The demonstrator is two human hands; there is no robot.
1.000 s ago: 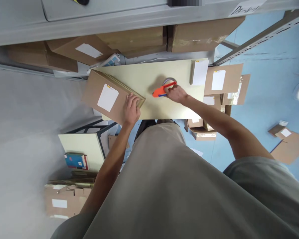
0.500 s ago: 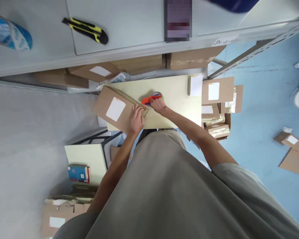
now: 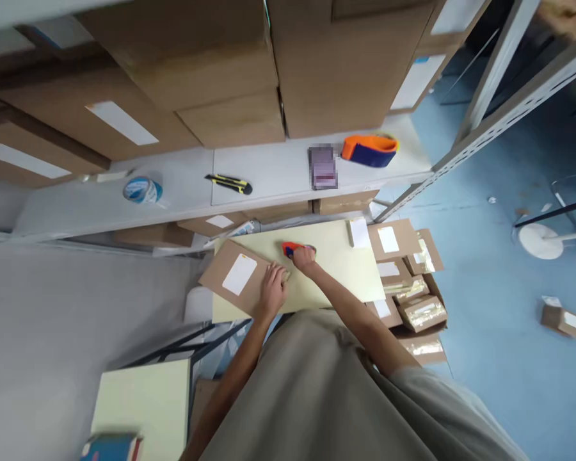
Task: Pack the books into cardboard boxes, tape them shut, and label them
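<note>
A flat cardboard box (image 3: 223,272) with a white label lies at an angle on the left half of the pale yellow table (image 3: 333,269). My left hand (image 3: 272,289) grips its right end, fingers bent over the edge. Just right of that end, my right hand (image 3: 304,257) is closed round a red and blue tape dispenser (image 3: 290,248). The dispenser is held over the tabletop, apart from the box as far as I can see; my fist hides part of it.
A shelf ahead holds a blue tape roll (image 3: 143,191), a yellow-black box cutter (image 3: 230,184), an orange and navy strap-like roll (image 3: 370,150) and big cartons (image 3: 230,77). White labels (image 3: 360,233) sit at the table's right end. Packed boxes (image 3: 422,312) stand beyond it.
My view has tilted up, bringing more of the shelf and its cartons into sight. The dispenser has turned slightly in my right hand. My left hand stays on the box.
</note>
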